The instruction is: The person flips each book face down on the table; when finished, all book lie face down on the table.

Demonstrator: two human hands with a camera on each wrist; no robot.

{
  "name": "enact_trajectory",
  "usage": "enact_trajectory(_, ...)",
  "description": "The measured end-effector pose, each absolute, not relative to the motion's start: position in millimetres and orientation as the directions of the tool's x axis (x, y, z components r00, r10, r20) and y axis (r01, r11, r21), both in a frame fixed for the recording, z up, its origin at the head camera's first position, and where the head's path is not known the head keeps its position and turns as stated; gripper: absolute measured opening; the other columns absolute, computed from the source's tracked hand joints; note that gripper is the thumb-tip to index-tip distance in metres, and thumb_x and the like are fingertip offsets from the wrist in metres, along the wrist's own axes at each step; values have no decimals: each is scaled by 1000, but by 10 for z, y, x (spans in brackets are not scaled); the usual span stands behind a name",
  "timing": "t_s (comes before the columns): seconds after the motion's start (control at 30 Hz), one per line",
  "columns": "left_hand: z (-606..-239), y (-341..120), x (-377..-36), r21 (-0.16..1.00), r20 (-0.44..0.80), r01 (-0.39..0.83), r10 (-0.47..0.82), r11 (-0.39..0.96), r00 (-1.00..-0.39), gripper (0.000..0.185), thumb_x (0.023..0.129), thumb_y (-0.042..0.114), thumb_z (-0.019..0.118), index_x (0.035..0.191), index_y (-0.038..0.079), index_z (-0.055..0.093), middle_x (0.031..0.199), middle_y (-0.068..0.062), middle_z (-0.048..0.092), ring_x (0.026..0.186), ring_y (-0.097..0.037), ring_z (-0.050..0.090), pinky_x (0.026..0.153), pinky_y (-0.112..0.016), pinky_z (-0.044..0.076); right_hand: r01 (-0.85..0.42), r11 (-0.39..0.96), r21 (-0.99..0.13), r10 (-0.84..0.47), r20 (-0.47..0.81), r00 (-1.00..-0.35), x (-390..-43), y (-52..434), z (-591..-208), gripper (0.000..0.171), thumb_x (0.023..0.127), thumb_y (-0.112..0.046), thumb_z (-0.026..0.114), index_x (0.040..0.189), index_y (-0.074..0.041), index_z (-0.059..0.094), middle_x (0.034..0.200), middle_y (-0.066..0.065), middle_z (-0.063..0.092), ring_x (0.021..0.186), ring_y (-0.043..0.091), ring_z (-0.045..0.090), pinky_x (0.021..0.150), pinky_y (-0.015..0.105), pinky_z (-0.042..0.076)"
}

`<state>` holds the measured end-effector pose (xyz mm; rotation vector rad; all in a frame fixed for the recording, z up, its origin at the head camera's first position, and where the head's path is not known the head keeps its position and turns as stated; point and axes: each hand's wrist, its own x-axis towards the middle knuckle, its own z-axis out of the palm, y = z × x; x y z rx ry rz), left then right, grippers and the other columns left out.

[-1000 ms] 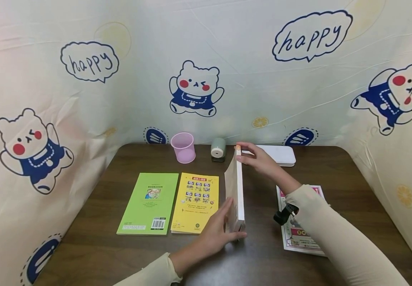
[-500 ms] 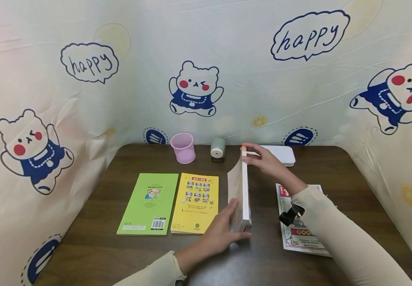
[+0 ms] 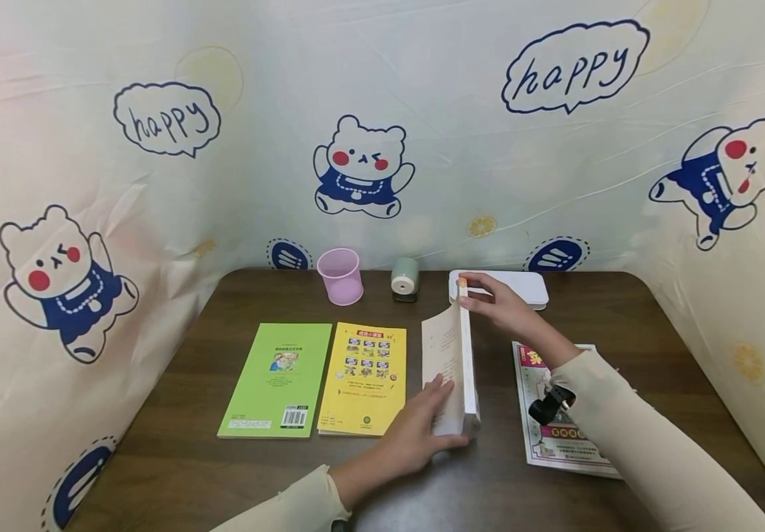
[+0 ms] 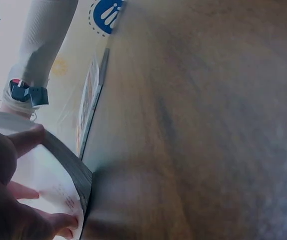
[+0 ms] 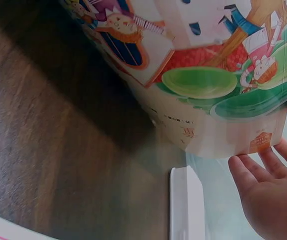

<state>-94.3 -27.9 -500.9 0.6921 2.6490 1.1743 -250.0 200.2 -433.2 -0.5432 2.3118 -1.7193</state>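
A thick paperback book [image 3: 447,347] stands on edge between both hands, its spine edge facing up and pale inner pages turned left. The left hand [image 3: 416,432] grips its near end, with fingers [image 4: 58,220] spread on a printed page and the thumb along the page-block edge. At the far end, the right hand [image 3: 498,303] pinches the top corner beside a small orange mark. The right wrist view shows the illustrated cover [image 5: 198,75] with cartoon children and green shapes, and fingertips [image 5: 238,165] of the right hand at its edge.
Left of the book lie a green book [image 3: 276,380] and a yellow book [image 3: 364,377]. A pink-bordered book [image 3: 542,436] lies under the right forearm. Along the back stand a pink cup [image 3: 341,277], a green pencil sharpener [image 3: 405,279] and a white case [image 3: 515,287].
Both hands have shifted right with the book. Its pages on the left have spread further from the spine, showing more print. The right hand has come slightly nearer.
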Motion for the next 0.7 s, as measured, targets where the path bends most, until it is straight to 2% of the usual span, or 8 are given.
enact_trajectory(0.23, -4923, -268, -922, 639, -11, 406, 535, 654, -845, 72, 88, 23, 83, 150, 3, 53, 165, -21, 33, 151, -44, 30, 120, -54, 33, -172, 321, -931, -444, 13, -896, -2481, 2102, -4411, 62, 105, -20, 63, 158, -5, 35, 161, 24, 35, 150, 51, 29, 114, 62, 35)
enact_trajectory(0.37, -4890, -255, -914, 560, -70, 442, 572, 701, -817, 73, 89, 24, 83, 151, 4, 51, 167, -21, 26, 153, -45, 25, 122, -51, 31, -197, 342, -919, -467, 16, -884, -2483, 2162, -4443, 63, 105, -20, 62, 158, -3, 33, 162, 25, 33, 149, 53, 28, 113, 63, 36)
enact_trajectory(0.7, -4874, -208, -886, 378, -121, 518, 596, 767, -794, 67, 94, 23, 76, 154, 10, 49, 169, -19, 23, 155, -39, 22, 120, -47, 35, -225, 413, -883, -535, -35, -844, -2452, 2395, -4512, 66, 107, -24, 59, 163, -8, 27, 165, 25, 29, 150, 52, 26, 114, 64, 36)
